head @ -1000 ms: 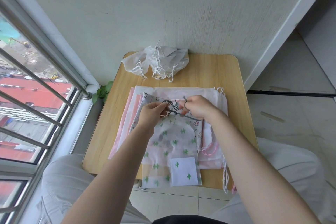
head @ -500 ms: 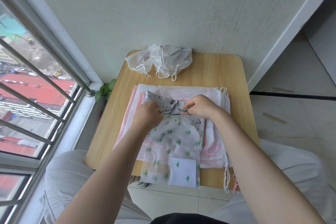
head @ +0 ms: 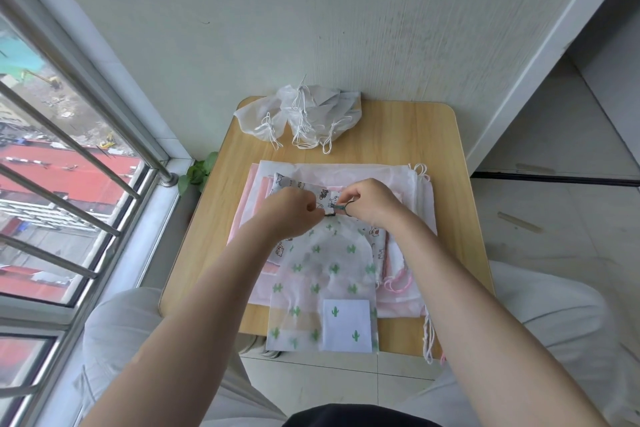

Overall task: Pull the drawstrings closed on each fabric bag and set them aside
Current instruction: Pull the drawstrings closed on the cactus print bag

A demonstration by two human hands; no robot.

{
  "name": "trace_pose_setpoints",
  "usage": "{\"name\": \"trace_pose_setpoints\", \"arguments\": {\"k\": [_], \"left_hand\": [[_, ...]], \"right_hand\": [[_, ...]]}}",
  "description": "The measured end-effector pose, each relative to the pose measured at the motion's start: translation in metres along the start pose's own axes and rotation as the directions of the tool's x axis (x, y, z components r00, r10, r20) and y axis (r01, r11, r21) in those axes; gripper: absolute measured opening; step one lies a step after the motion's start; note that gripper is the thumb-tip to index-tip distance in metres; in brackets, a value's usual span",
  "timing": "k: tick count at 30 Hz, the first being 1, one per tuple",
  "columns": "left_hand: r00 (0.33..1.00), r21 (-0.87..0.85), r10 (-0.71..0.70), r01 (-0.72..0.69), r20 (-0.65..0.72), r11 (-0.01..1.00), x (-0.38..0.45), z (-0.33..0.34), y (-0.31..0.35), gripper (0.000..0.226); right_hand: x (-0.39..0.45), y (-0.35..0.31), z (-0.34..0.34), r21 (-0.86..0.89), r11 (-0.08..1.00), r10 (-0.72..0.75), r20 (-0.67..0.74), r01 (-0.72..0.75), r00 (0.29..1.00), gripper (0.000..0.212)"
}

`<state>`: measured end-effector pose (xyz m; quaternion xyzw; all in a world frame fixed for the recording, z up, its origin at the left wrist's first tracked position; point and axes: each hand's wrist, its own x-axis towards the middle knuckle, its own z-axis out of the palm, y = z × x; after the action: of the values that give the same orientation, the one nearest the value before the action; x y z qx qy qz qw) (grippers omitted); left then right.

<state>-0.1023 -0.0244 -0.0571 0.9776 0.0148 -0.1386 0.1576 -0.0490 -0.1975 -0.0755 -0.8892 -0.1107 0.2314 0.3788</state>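
Note:
A white bag with green cactus print (head: 325, 274) lies on top of a stack of flat pink and white bags (head: 408, 191) on the small wooden table (head: 398, 135). Its gathered mouth sits between my hands. My left hand (head: 289, 213) pinches the dark drawstring (head: 334, 211) at the bag's top. My right hand (head: 370, 201) pinches the same string from the right side, a loop showing at its fingers. Under it lies a bag with small animal print (head: 298, 185).
A heap of white bags with drawn white strings (head: 304, 116) lies at the table's far left edge by the wall. Window bars (head: 69, 156) run along the left. My knees flank the table's near edge. Loose white and pink cords (head: 429, 340) hang off the front right.
My hands have come closer together at the cactus bag's mouth, and the dark drawstring loops that spread between them a second ago are now bunched short between my fingers.

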Motion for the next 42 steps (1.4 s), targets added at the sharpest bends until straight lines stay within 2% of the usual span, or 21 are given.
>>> {"name": "trace_pose_setpoints", "arguments": {"k": [2,4,6,7,9,12,14,16,17,19,21,22,24,26,28,32,35,40,42], "left_hand": [[1.0,-0.04,0.012,-0.011,0.023,0.999,0.002,-0.007,0.0,0.044],[0.996,-0.281,0.025,0.0,0.084,0.96,0.003,-0.013,0.001,0.042],[0.991,-0.591,0.036,0.048,0.128,0.805,0.0,-0.017,0.004,0.034],[0.991,-0.691,0.045,0.057,0.128,0.721,-0.003,-0.017,0.006,0.029],[0.992,-0.788,0.063,0.048,0.11,0.614,-0.006,-0.015,0.008,0.024],[0.996,-0.837,0.011,0.073,0.094,0.543,-0.009,-0.008,0.009,0.023],[0.991,-0.773,-0.125,0.108,0.037,0.625,-0.005,-0.004,0.005,0.026],[0.972,-0.58,-0.228,0.154,-0.057,0.8,-0.001,-0.001,-0.004,0.036],[0.974,-0.445,-0.219,0.17,-0.061,0.879,0.001,-0.001,-0.008,0.041],[0.99,-0.226,-0.106,0.124,0.09,0.966,0.0,-0.007,-0.013,0.05],[0.964,-0.108,-0.023,0.054,0.264,0.993,0.0,-0.013,-0.018,0.049],[0.952,-0.044,-0.033,0.048,0.305,0.998,0.001,-0.015,-0.021,0.047],[0.943,0.165,-0.147,0.101,0.299,0.981,0.003,-0.019,-0.029,0.051],[0.949,0.34,-0.247,0.17,0.198,0.925,0.001,-0.023,-0.033,0.053],[0.978,0.304,-0.18,0.142,0.102,0.942,0.001,-0.022,-0.033,0.049],[0.996,-0.031,0.043,-0.046,-0.077,0.998,0.001,-0.011,-0.02,0.037],[0.996,-0.213,0.09,-0.085,0.012,0.973,0.004,0.002,-0.008,0.03],[0.996,-0.213,0.078,-0.07,0.033,0.975,0.008,0.004,-0.001,0.015],[0.998,-0.141,0.04,-0.032,0.054,0.989,0.01,0.002,-0.002,0.016]], "right_hand": [[-0.001,-0.001,0.001,-0.047,0.999,-0.006,-0.003,0.006,1.0,0.022],[0.0,-0.001,0.002,-0.082,0.997,-0.012,-0.011,0.011,1.0,0.021],[0.002,0.0,0.005,-0.089,0.996,-0.01,-0.022,0.008,1.0,0.019],[0.004,0.0,0.006,-0.087,0.996,-0.008,-0.023,0.006,1.0,0.018],[0.005,0.0,0.007,-0.092,0.996,-0.01,-0.022,0.008,1.0,0.014],[0.005,0.001,0.007,-0.087,0.996,-0.008,-0.022,0.006,1.0,0.012],[0.005,0.002,0.007,-0.079,0.997,-0.003,-0.024,0.001,1.0,0.013],[0.004,0.003,0.007,-0.063,0.998,0.01,-0.03,-0.012,0.999,0.018],[0.004,0.003,0.006,-0.056,0.998,0.016,-0.032,-0.018,0.999,0.02],[0.004,0.004,0.006,-0.048,0.999,0.021,-0.034,-0.022,0.999,0.022],[0.003,0.004,0.005,-0.062,0.998,0.019,-0.038,-0.021,0.999,0.021],[0.003,0.004,0.004,-0.077,0.997,0.019,-0.044,-0.022,0.999,0.022],[0.003,0.004,0.002,-0.103,0.994,0.032,-0.064,-0.038,0.997,0.022],[0.002,0.005,0.001,-0.108,0.993,0.042,-0.08,-0.05,0.996,0.022],[0.002,0.004,0.001,-0.119,0.992,0.035,-0.082,-0.045,0.996,0.022],[0.001,-0.002,0.005,-0.12,0.992,0.015,-0.085,-0.026,0.996,0.024],[-0.002,-0.005,0.005,-0.121,0.993,-0.005,-0.076,-0.004,0.997,0.025],[-0.005,-0.007,0.004,-0.141,0.99,-0.03,-0.033,0.025,0.999,0.025],[-0.005,-0.005,0.005,-0.152,0.988,-0.034,-0.029,0.029,0.999,0.026]]}}
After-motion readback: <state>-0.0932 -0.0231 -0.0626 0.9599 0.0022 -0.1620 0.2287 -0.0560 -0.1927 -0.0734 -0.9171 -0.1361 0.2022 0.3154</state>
